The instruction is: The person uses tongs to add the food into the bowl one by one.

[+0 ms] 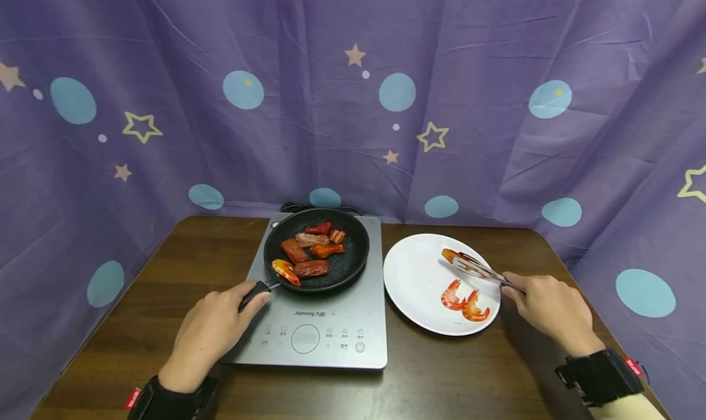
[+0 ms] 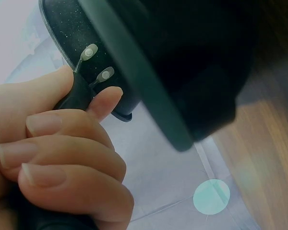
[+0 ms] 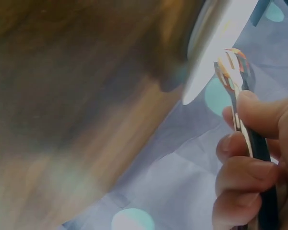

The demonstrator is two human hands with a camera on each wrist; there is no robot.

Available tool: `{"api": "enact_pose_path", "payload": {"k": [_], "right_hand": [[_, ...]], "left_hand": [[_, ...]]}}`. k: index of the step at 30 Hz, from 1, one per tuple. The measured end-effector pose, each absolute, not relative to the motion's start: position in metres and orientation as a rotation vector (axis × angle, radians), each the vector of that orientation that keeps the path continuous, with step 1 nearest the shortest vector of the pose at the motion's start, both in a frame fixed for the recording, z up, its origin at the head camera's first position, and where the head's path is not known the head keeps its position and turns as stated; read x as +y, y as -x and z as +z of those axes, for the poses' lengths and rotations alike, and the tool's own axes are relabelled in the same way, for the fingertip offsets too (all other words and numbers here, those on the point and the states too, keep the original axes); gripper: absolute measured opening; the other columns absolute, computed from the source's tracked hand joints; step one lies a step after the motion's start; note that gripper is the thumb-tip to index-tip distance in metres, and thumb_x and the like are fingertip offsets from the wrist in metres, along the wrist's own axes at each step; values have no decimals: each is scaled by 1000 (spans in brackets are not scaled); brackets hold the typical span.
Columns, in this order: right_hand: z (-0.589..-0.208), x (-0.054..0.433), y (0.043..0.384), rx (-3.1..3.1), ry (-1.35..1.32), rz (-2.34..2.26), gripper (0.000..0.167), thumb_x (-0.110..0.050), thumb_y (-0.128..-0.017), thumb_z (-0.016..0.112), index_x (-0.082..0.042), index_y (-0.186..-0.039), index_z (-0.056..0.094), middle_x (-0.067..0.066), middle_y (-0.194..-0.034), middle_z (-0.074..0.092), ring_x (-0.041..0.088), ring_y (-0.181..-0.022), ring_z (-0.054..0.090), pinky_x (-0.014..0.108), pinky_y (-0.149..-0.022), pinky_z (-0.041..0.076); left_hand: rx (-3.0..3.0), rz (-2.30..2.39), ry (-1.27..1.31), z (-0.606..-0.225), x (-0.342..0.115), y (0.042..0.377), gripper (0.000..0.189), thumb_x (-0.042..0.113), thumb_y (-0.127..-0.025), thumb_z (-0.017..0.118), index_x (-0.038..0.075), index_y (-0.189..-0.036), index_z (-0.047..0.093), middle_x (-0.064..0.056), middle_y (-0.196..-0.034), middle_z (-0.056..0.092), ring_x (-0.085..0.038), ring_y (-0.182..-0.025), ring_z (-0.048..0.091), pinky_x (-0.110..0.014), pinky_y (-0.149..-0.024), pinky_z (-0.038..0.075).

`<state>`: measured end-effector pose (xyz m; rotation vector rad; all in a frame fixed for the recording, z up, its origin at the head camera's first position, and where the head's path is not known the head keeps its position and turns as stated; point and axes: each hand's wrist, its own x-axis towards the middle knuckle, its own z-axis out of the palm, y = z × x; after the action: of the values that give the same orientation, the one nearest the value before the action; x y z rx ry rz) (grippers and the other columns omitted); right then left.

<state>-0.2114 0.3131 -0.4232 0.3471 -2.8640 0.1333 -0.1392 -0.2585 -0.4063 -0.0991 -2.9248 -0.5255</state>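
Note:
My left hand [image 1: 212,322] grips the black handle [image 1: 255,295] of a frying pan [image 1: 349,271]; in the left wrist view its fingers [image 2: 72,153] wrap round the handle. Inside the pan lie several pieces of food, among them a drumstick [image 1: 326,250], browned slabs of meat [image 1: 311,268] and a yellow-orange piece [image 1: 285,271] by the near-left rim. Over the white plate [image 1: 410,279], my right hand [image 1: 551,309] holds metal tongs [image 1: 478,268] with dark handles. Their tips pinch an orange-brown piece of food [image 1: 449,255], partly hidden by the metal. Two shrimp [image 1: 452,295] lie on the plate's near-right part.
Beneath the pan is a silver induction cooker [image 1: 331,358] with touch controls along its front. A black cable [image 1: 292,208] runs behind it. The plate stands to its right on the dark wooden table [image 1: 441,377]. A purple patterned curtain [image 1: 331,150] hangs behind the table.

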Motion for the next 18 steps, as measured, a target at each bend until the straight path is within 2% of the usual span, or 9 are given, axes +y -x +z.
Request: {"api": "enact_pose_path", "payload": {"k": [4, 11, 18], "right_hand": [[-414, 302, 212, -2765, -422, 135, 32, -34, -98, 77, -22, -127, 79, 11, -93, 78, 24, -57, 60, 42, -42, 38], [-391, 264, 214, -2601, -588, 150, 28, -34, -94, 80, -25, -121, 80, -4, -83, 74, 21, -59, 63, 36, -42, 36], [-372, 220, 221, -2431, -824, 126, 20, -31, -94, 81, -26, -113, 79, -10, -75, 67, 13, -55, 55, 33, -42, 37]], "left_hand": [[-2934, -523, 97, -406, -259, 140, 55, 47, -104, 68, 2, -135, 71, -26, -113, 77, -43, -88, 77, -52, -59, 58], [-2936, -518, 91, -407, -260, 141, 56, 48, -104, 68, 2, -136, 71, -27, -114, 76, -45, -90, 76, -53, -59, 57], [-2940, -522, 94, -407, -260, 142, 57, 49, -104, 67, 2, -136, 71, -27, -115, 76, -45, -90, 76, -53, -59, 57]]}}
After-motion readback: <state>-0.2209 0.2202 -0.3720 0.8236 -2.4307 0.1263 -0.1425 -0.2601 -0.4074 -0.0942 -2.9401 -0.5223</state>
